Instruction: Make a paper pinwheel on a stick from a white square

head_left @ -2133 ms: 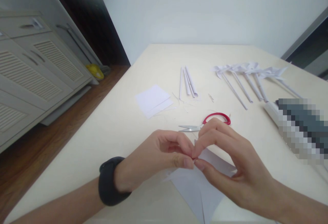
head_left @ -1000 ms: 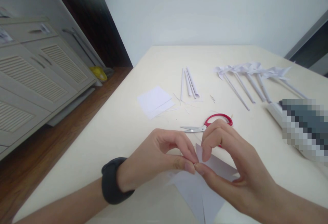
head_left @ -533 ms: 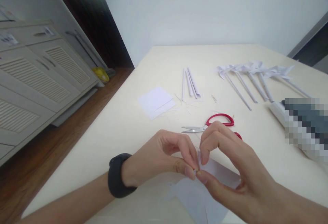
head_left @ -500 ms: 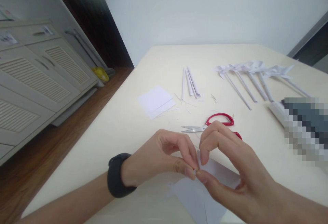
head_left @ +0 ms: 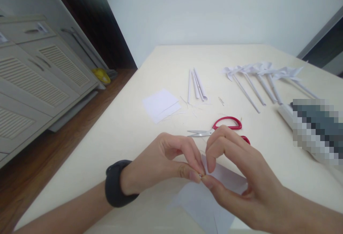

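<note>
Right fingers now parted from thumb; scissors' 2nd loop exposed.

Legible text, brands, numbers and signs: none.

Item 1. Label, pale, fixed to a drawer front of the louvred cabinet, left; faint grey marks, too small and blurred to read.

Item 2. Label, second, same cabinet, nearer, at the extreme left and cut off by the picture's edge; dark marks, unreadable.

Item 3. Pixelated object, on the surface, right; any lettering on the pixelated part obscured, wording cannot be told.
</note>
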Available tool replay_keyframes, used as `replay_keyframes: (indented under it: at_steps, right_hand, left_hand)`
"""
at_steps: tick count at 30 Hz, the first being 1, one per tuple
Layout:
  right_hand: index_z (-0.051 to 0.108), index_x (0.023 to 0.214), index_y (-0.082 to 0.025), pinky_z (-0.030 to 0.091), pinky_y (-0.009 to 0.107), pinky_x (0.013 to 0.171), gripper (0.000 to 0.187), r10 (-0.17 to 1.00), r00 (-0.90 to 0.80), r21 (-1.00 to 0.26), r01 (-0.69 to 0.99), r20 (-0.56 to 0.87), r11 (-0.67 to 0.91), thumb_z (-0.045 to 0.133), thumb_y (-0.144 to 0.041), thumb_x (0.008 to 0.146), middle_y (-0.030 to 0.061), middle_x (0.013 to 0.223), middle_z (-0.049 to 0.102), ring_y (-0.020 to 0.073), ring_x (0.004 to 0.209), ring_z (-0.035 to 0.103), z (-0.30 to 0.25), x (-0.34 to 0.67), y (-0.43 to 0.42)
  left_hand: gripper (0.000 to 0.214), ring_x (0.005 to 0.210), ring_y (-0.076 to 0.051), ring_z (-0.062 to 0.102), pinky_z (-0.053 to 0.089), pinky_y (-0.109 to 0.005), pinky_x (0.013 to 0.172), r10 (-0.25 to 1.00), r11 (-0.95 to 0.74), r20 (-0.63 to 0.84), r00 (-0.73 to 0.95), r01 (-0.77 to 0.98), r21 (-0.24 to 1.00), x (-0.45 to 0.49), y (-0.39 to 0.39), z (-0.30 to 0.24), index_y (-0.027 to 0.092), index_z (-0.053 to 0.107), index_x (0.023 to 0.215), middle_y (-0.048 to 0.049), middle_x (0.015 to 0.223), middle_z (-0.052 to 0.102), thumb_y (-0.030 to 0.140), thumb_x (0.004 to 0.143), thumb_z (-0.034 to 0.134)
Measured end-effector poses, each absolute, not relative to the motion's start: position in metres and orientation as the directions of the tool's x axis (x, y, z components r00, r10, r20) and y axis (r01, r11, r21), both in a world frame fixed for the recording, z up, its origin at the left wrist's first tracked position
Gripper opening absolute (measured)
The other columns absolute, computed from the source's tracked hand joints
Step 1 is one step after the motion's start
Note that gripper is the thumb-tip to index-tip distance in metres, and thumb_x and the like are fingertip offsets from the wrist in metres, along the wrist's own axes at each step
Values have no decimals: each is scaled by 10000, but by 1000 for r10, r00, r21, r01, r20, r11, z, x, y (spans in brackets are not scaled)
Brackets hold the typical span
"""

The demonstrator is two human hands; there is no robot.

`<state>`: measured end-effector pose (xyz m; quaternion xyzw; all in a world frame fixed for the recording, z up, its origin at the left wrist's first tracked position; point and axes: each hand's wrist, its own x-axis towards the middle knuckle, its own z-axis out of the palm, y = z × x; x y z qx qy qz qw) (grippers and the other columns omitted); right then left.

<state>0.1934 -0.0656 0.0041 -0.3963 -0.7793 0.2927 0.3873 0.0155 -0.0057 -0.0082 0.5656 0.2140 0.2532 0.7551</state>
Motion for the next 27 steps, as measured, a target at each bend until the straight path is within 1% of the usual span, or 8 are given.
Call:
replay_keyframes:
  at_steps: [5,10,18,24,27]
  right_hand:
    - [459,787,-181,362,253,630,213,842,-396,-764,390,365,515,565,-20,696,-24,789,449,103,731,430,5,193,-66]
    - [466,781,-180,369,268,645,192,843,-394,-759,398,366,515,553,-24,712,-19,781,454,113,734,439,4,192,-66]
    - [456,786,-184,375,275,612,229,861,-382,-765,422,336,486,528,2,673,-11,805,455,120,727,454,4,194,-64]
    - [465,787,-183,379,282,608,196,877,-354,-768,442,325,463,537,-25,696,-12,800,455,118,714,462,3,195,-66]
    - [466,789,-183,377,283,613,189,881,-348,-768,449,320,456,541,-34,698,-12,799,457,120,718,461,2,193,-64]
  left_hand:
    - [103,734,-159,576,441,-311,723,624,247,-73,778,-107,963,14,-6,-8,156,690,638,-24,713,634,54,640,707]
    - [60,735,-164,582,447,-314,733,630,214,-75,773,-80,973,14,-5,-7,152,701,644,-31,713,646,93,651,711]
    - [51,752,-174,598,461,-314,750,665,160,-74,743,-44,986,15,-6,-6,160,715,660,-40,736,667,109,657,716]
    - [30,751,-177,610,468,-312,758,692,66,-54,720,11,998,14,-6,-3,164,719,658,-33,722,671,135,665,715]
    - [24,733,-170,615,472,-297,735,725,24,-21,688,6,1000,15,-8,-4,173,714,659,-23,721,678,151,663,720]
